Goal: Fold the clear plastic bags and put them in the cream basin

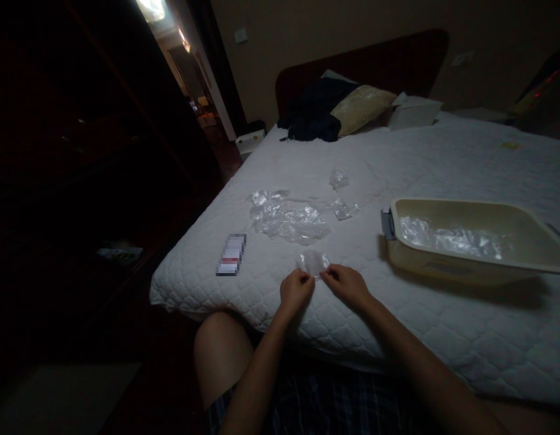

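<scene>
My left hand (298,291) and my right hand (347,285) are close together above the front edge of the white quilted bed. Both pinch the near edge of a small clear plastic bag (313,262), one at each side. Just beyond it a larger crumpled heap of clear plastic (289,219) is spread on the bed. Two smaller pieces of clear plastic, one nearer (344,209) and one farther (339,179), lie to its right. A phone (231,255) rests on the bed left of my hands, its screen pixelated.
At the right stands a cream plastic bin (465,266) with a grey latch and clear plastic inside. Dark cloth (313,112), a yellowish pillow (361,109) and a white box (415,112) are by the headboard (374,60). My knee is below the bed's edge.
</scene>
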Demonstrator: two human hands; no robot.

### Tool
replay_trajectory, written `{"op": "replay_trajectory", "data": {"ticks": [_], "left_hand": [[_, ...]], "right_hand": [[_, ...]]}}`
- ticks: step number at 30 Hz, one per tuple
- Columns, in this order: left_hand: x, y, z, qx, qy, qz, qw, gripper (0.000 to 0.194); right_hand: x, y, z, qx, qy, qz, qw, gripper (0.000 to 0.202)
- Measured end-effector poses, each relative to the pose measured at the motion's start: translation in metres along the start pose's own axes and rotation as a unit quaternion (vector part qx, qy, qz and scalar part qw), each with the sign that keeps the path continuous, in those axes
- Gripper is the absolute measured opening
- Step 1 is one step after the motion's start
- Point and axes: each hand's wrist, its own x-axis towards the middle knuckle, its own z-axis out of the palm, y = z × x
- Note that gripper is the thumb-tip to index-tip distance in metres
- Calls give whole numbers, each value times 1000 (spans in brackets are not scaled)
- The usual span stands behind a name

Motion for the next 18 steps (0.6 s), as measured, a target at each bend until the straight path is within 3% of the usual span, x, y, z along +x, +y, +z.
{"op": "replay_trajectory", "data": {"ticks": [6,13,18], "left_hand": [[4,4,-2,15,-10,-28,999,17],[7,5,-1,39,-19,-39,998,17],[6,5,-1,32,-12,-29,999,16]], "right_hand": [[-2,1,3,15,47,20,999,26],[-5,-7,4,-25,28,-146,989,19],[-2,-5,7,-2,42,-175,984,24]]}}
